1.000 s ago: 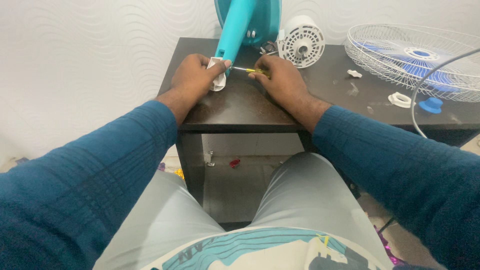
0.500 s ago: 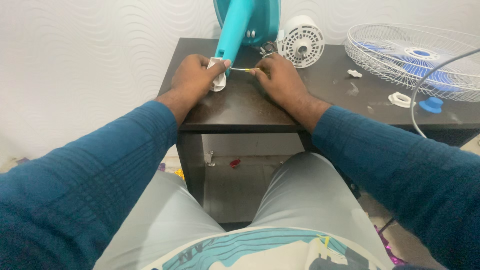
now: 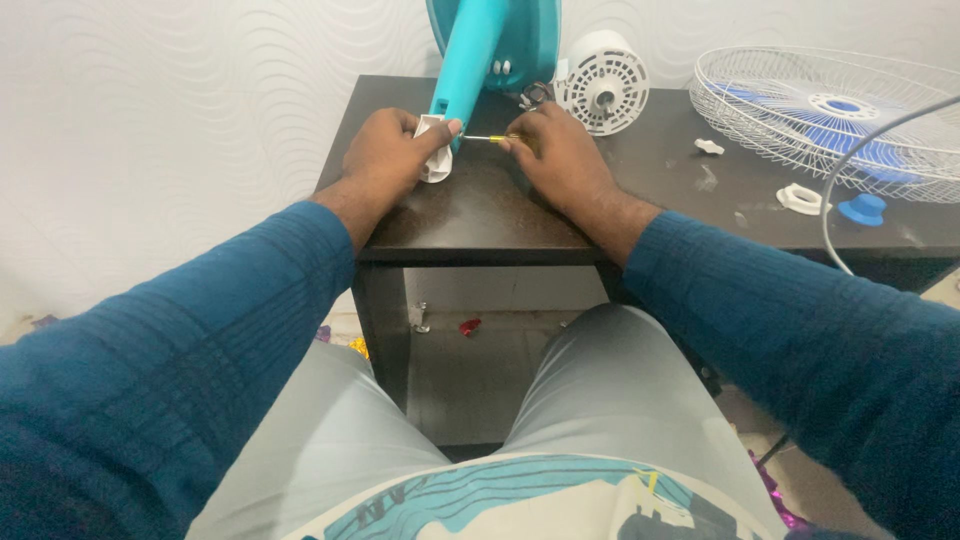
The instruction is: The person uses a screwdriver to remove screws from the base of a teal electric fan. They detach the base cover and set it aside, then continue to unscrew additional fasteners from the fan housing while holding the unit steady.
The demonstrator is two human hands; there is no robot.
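Note:
My left hand (image 3: 388, 158) grips the white lower end (image 3: 432, 160) of a turquoise fan stand (image 3: 466, 62) lying on a dark table (image 3: 500, 210). In my right hand (image 3: 556, 152) is a small yellow-handled screwdriver (image 3: 492, 139), held level with its metal tip pointing left at the stand's end, right beside my left thumb. Most of the handle is hidden inside my fingers.
A white round motor housing (image 3: 603, 83) lies behind my right hand. A white wire fan guard with a blue blade (image 3: 835, 112) rests at the right, near a white ring nut (image 3: 802, 199), a blue cap (image 3: 862, 209) and a small white piece (image 3: 709, 147). A grey cable (image 3: 850, 160) arcs over the right edge.
My right hand has shifted slightly and turned on the screwdriver, hiding more of its yellow handle. My left hand and the stand have stayed put.

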